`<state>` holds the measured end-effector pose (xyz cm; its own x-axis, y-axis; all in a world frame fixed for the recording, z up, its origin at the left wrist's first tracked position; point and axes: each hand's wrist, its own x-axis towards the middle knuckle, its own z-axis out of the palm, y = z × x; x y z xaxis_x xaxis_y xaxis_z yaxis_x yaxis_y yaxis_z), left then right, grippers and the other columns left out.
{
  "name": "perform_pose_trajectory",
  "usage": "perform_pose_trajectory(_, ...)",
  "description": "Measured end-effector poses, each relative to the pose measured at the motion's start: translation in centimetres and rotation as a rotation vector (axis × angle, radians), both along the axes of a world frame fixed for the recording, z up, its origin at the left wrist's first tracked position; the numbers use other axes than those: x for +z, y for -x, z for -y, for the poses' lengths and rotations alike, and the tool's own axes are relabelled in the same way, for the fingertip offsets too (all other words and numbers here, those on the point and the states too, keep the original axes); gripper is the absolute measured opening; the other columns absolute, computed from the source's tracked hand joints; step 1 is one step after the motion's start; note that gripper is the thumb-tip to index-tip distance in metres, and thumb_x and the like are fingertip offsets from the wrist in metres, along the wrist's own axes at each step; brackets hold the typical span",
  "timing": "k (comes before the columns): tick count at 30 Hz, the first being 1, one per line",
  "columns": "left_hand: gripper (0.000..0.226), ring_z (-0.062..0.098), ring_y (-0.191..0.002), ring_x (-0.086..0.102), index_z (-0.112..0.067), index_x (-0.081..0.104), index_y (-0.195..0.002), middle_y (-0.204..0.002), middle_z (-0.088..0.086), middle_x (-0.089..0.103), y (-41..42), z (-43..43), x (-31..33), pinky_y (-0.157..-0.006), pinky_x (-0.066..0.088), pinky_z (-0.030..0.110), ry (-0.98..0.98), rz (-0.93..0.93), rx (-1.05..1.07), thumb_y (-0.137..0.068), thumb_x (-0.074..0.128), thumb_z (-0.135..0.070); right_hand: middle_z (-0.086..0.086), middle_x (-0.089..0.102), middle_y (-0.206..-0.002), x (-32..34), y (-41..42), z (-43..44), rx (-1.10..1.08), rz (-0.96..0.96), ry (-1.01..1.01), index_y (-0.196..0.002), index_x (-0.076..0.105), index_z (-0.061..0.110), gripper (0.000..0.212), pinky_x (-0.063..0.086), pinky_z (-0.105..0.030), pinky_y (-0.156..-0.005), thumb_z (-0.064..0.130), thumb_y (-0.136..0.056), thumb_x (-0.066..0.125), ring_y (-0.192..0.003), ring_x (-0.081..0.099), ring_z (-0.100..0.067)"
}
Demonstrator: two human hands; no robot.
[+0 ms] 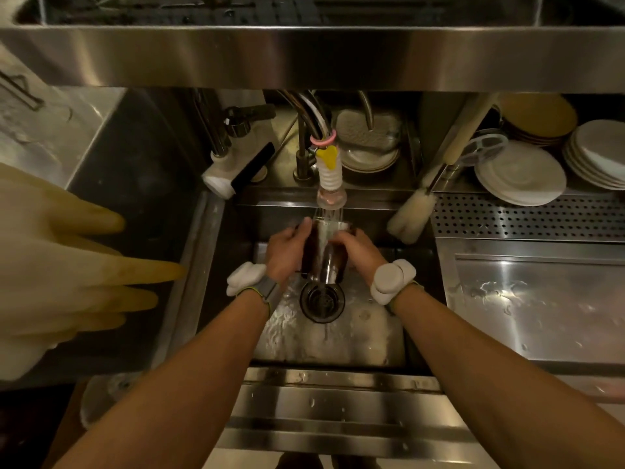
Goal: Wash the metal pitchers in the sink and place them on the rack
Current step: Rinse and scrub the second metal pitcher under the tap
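**One pitcher under the tap, nothing seen on the rack yet**

Steel surrounds everything: a sink (pixel 236 299) with a wet floor and a drain (pixel 322 301), a shelf (pixel 304 59) overhead, and a perforated rack (pixel 527 216) to the right with only a brush (pixel 411 214) lying at its edge. Plates (pixel 521 176) are stacked behind it.

Both hands are in the basin. The left hand (pixel 287 252) wraps the pitcher (pixel 324 255) from one side, fingers closed on its wall; the right hand (pixel 360 250) closes on the opposite side near the rim. The pitcher sits tilted directly under the tap (pixel 330 184), above the drain, with water running over it and down.

By my reading the task is at an early or middle stage: this pitcher is being rinsed, not yet racked. No other pitchers show, washed or unwashed, so how many remain I cannot tell. What is left, at least, is finishing the rinse, tipping the water out and carrying the pitcher right to the rack.
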<state>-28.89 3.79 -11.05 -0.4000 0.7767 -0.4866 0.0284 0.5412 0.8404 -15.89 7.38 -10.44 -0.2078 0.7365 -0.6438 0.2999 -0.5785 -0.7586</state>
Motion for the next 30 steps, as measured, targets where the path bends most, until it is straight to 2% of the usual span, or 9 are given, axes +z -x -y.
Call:
perform_pose_trajectory(3,0.041,0.026,-0.085,0.065,-0.017,0.065,-0.065,-0.084,0.012,0.068,-0.5,-0.1,0.5,-0.081,0.051,0.035,-0.058,-0.051,-0.03,-0.089,0.055,-0.049,-0.006,0.062,-0.122,-0.2,0.7,0.2,-0.026,-0.046,-0.003,-0.133,0.041,0.015,0.084,0.049,-0.043,-0.099,0.041,-0.063,0.079,-0.107,0.062,-0.025)
perform_pose_trajectory(7,0.051,0.031,-0.108,0.063,-0.008,0.07,-0.093,-0.111,0.019,0.067,0.1,0.1,0.9,-0.101,0.046,0.044,-0.013,-0.029,-0.054,-0.1,0.034,-0.044,-0.003,0.061,-0.127,-0.3,0.7,0.3,0.0,-0.079,-0.05,-0.144,0.029,0.013,0.129,0.047,-0.043,-0.102,0.056,-0.04,0.091,-0.114,0.061,-0.021)
perform_pose_trajectory(10,0.043,0.029,-0.109,0.063,-0.015,0.069,-0.084,-0.109,0.014,0.069,-0.2,0.2,1.1,-0.103,0.044,0.042,-0.057,0.002,-0.036,-0.101,0.037,-0.038,-0.006,0.053,-0.134,0.4,0.6,0.9,-0.048,-0.053,-0.086,-0.149,0.011,0.011,0.124,0.043,-0.035,-0.103,0.031,-0.056,0.09,-0.118,0.054,-0.021)
perform_pose_trajectory(13,0.042,0.025,-0.101,0.062,-0.006,0.069,-0.089,-0.109,0.019,0.068,-0.3,0.0,1.8,-0.101,0.044,0.039,-0.064,0.001,-0.035,-0.1,0.041,-0.035,-0.007,0.05,-0.135,-0.4,0.3,0.6,-0.079,-0.017,-0.131,-0.149,0.007,0.011,0.121,0.042,-0.03,-0.099,0.023,-0.06,0.089,-0.122,0.051,-0.023)
perform_pose_trajectory(17,0.049,0.011,-0.069,0.064,-0.01,0.07,-0.064,-0.066,0.004,0.07,0.6,-0.1,1.9,-0.079,0.046,0.029,-0.045,-0.016,-0.01,-0.098,0.045,-0.035,-0.005,0.046,-0.139,-0.2,-0.4,0.6,0.025,0.019,-0.182,-0.15,0.006,0.019,0.127,0.039,-0.036,-0.107,0.019,-0.055,0.09,-0.126,0.047,-0.023)
perform_pose_trajectory(19,0.043,0.011,-0.07,0.064,-0.011,0.067,-0.064,-0.065,0.003,0.068,0.7,-0.2,2.5,-0.073,0.04,0.025,-0.049,-0.099,0.034,-0.096,0.049,-0.033,-0.003,0.046,-0.137,0.2,-0.7,0.8,0.05,0.026,-0.237,-0.148,0.009,0.017,0.123,0.039,-0.03,-0.102,0.017,-0.055,0.09,-0.123,0.047,-0.019)
perform_pose_trajectory(22,0.024,0.023,-0.1,0.063,-0.011,0.067,-0.1,-0.102,0.009,0.07,0.5,-1.1,4.6,-0.083,0.042,0.027,-0.093,-0.321,0.071,-0.092,0.056,-0.031,-0.004,0.047,-0.136,1.2,-0.8,0.6,0.038,0.035,-0.288,-0.146,0.013,0.015,0.121,0.04,-0.03,-0.102,0.019,-0.053,0.091,-0.124,0.048,-0.021)
perform_pose_trajectory(25,0.044,0.025,-0.107,0.061,-0.016,0.049,-0.128,-0.115,0.008,0.065,1.1,-3.0,7.4,-0.091,0.046,0.032,-0.168,-0.465,0.03,-0.089,0.06,-0.03,-0.003,0.046,-0.136,1.9,-1.2,0.4,0.072,0.04,-0.332,-0.144,0.015,0.011,0.121,0.041,-0.03,-0.103,0.019,-0.052,0.092,-0.124,0.048,-0.019)
perform_pose_trajectory(30,0.073,0.037,-0.117,0.057,-0.013,0.016,-0.15,-0.136,0.017,0.054,3.9,-6.1,9.6,-0.093,0.048,0.039,-0.065,-0.914,-0.193,-0.09,0.05,-0.037,-0.005,0.044,-0.14,1.6,-1.8,0.8,0.114,0.062,-0.351,-0.145,0.013,0.012,0.12,0.041,-0.033,-0.105,0.016,-0.054,0.092,-0.127,0.046,-0.021)
